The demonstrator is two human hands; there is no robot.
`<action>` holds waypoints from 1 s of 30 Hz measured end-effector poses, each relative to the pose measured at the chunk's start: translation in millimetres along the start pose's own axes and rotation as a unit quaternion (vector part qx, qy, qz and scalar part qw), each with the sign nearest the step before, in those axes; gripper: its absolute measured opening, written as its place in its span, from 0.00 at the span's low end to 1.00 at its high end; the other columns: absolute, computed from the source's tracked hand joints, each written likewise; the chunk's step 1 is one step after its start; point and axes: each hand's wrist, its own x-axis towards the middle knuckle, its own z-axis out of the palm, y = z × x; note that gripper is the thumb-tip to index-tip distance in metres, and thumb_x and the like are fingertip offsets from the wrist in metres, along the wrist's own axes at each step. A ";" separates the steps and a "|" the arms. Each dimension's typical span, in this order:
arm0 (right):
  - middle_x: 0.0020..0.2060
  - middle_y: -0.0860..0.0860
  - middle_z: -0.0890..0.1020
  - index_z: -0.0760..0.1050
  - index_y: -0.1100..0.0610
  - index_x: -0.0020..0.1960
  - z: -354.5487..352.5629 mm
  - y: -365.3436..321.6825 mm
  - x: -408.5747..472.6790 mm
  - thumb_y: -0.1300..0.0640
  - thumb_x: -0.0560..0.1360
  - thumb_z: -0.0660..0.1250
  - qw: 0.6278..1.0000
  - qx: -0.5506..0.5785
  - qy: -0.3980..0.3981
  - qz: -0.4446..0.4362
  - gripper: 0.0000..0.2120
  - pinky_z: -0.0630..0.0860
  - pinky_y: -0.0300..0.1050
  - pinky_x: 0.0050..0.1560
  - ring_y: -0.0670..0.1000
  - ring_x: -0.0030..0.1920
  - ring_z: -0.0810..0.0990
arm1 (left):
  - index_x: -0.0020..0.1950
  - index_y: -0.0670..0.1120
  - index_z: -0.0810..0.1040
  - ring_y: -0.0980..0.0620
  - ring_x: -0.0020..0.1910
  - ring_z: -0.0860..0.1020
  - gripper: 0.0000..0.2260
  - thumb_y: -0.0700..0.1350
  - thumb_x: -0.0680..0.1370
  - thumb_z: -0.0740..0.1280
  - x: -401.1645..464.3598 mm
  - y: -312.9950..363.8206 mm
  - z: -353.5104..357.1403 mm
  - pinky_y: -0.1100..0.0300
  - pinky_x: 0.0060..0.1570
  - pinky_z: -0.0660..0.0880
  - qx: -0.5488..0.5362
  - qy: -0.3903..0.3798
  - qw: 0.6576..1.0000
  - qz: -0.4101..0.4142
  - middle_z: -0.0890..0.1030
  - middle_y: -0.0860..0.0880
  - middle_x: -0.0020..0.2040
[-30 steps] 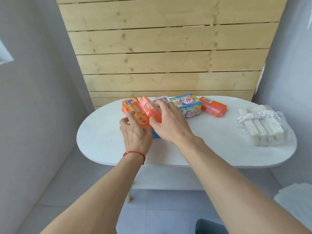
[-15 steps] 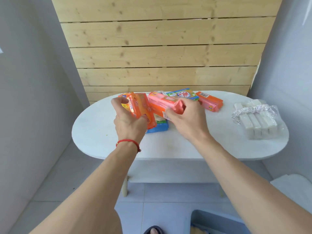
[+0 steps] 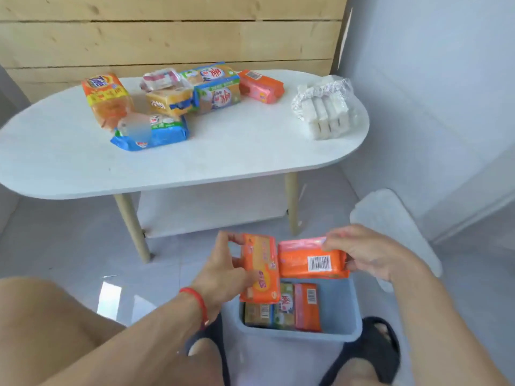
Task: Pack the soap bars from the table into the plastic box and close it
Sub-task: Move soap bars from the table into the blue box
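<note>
My left hand [image 3: 223,271] grips an orange soap bar [image 3: 260,270] held upright over the pale blue plastic box [image 3: 338,316] on the floor between my feet. My right hand [image 3: 370,252] holds an orange-pink soap bar with a barcode [image 3: 312,260] lying flat above the box's far edge. Inside the box stand three wrapped bars [image 3: 284,307]. On the white oval table [image 3: 237,151] lie several more packs: an orange one [image 3: 107,100], a blue one [image 3: 152,132], a yellow one [image 3: 170,100], a green-blue one [image 3: 216,87] and an orange-pink one [image 3: 260,86].
A clear bag of white bars [image 3: 326,107] sits at the table's right end. A pale lid or mat [image 3: 390,218] lies on the floor to the right. Black slippers [image 3: 367,355] flank the box. A wooden wall stands behind the table, grey walls at both sides.
Both hands have carried their soap bars from the table down to the box on the floor. The view has tipped downward, bringing the box and my feet into sight.
</note>
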 end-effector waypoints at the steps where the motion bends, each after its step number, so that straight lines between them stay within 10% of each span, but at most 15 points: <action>1: 0.42 0.57 0.87 0.81 0.61 0.51 3.9 18.8 5.8 0.64 0.76 0.70 0.999 0.004 0.002 0.035 0.04 0.83 0.44 0.39 0.50 0.41 0.87 | 0.54 0.54 0.66 0.45 0.35 0.83 0.25 0.28 0.70 0.67 7.4 -13.8 7.5 0.49 0.36 0.80 0.034 -0.003 0.999 -0.017 0.83 0.44 0.40; 10: 0.47 0.60 0.84 0.76 0.63 0.53 69.1 136.7 62.7 0.69 0.75 0.71 0.982 0.081 0.103 0.138 0.09 0.84 0.58 0.55 0.57 0.48 0.87 | 0.62 0.53 0.62 0.49 0.44 0.80 0.26 0.33 0.73 0.69 59.7 -84.2 9.9 0.56 0.36 0.82 0.181 0.088 0.969 -0.146 0.78 0.48 0.47; 14: 0.51 0.60 0.83 0.72 0.62 0.60 89.9 155.8 78.4 0.70 0.76 0.69 0.972 0.156 0.073 0.162 0.14 0.85 0.51 0.47 0.58 0.50 0.86 | 0.61 0.55 0.63 0.50 0.45 0.82 0.26 0.35 0.72 0.71 61.6 -99.4 13.2 0.54 0.41 0.84 0.170 0.082 0.970 -0.153 0.80 0.50 0.46; 19: 0.59 0.54 0.83 0.75 0.54 0.68 104.2 156.8 83.1 0.60 0.77 0.72 0.974 -0.198 0.025 0.103 0.20 0.80 0.47 0.60 0.54 0.59 0.83 | 0.61 0.58 0.64 0.49 0.49 0.81 0.26 0.38 0.72 0.72 61.6 -106.4 17.3 0.54 0.45 0.83 0.174 0.078 0.970 -0.147 0.80 0.52 0.46; 25: 0.66 0.53 0.80 0.70 0.51 0.73 113.2 148.7 78.7 0.56 0.81 0.65 0.936 -0.339 -0.021 0.089 0.21 0.77 0.47 0.65 0.54 0.64 0.79 | 0.61 0.56 0.64 0.51 0.46 0.80 0.26 0.37 0.73 0.72 60.6 -104.1 17.1 0.61 0.36 0.79 0.167 0.070 0.973 -0.147 0.79 0.53 0.44; 30: 0.43 0.51 0.84 0.80 0.56 0.48 97.1 117.6 72.1 0.54 0.80 0.60 0.952 -0.299 0.056 0.014 0.11 0.82 0.52 0.51 0.51 0.44 0.84 | 0.61 0.54 0.66 0.54 0.43 0.80 0.24 0.35 0.73 0.72 60.2 -98.9 23.9 0.64 0.30 0.77 0.127 0.067 0.979 -0.145 0.79 0.53 0.44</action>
